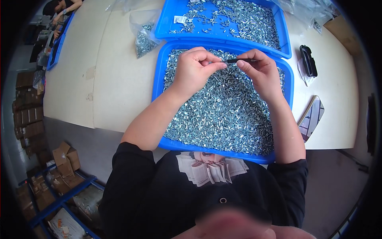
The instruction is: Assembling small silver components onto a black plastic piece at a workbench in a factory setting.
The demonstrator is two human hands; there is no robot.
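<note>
"How are the hands placed?"

"Over the near blue plastic tray (pixel 254 158), toward its far side. The left hand (pixel 197 68) has thumb and fingers pinched together at the thin tip of a slim black pen-shaped tool (pixel 242 60); whether they hold a small piece there, I can't tell. In the right hand (pixel 262 71), thumb and fingers close around its dark body."

"Why like that?"

"Probably for steadiness: one hand bears the tool while the other guides its tip. Being above the tray would let anything dropped land among the small silvery metal cylinders (pixel 215 115) filling it."

"And around them?"

"A second blue plastic tray (pixel 169 20), partly covered with cylinders, sits just behind, perhaps for easy reach. A clear plastic bag of metal pieces (pixel 145 42) lies just left on the pale desk (pixel 115 91); a long black case (pixel 308 61) rests to the right."

"The room?"

"Brown cardboard boxes (pixel 65 159) and a blue metal rack (pixel 65 200) at lower left; another person (pixel 65 8) at the upper left."
</note>
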